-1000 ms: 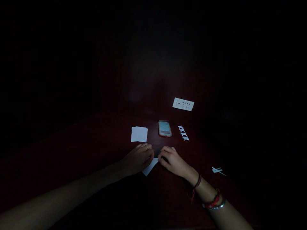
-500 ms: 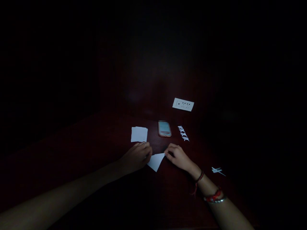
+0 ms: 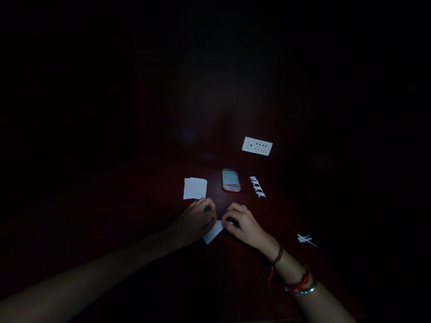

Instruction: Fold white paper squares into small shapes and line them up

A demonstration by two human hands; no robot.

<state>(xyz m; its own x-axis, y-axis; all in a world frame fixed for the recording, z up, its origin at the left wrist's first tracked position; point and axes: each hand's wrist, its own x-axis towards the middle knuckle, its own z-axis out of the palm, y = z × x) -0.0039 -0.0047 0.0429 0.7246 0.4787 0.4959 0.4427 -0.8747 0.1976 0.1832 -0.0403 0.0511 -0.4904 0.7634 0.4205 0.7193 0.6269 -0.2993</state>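
A white sheet of paper (image 3: pixel 213 232) lies between my hands on the dark red table, its visible part roughly triangular. My left hand (image 3: pixel 198 222), with a ring on one finger, pinches the paper's upper left edge. On the upper right edge, the fingers of my right hand (image 3: pixel 243 224) are bent and closed on the paper. My fingers hide parts of the sheet. Just beyond my left hand sits a stack of square white papers (image 3: pixel 195 188).
A phone (image 3: pixel 230 180) with a blurred screen lies behind my hands. Right of it is a row of small folded paper pieces (image 3: pixel 257 187). Thin paper strips (image 3: pixel 305 239) lie farther right. A socket panel (image 3: pixel 257 146) is on the back wall. Surroundings are very dark.
My right hand has moved left and slightly nearer, closing the gap to my left hand. The paper has shifted a little left, and less of it shows.
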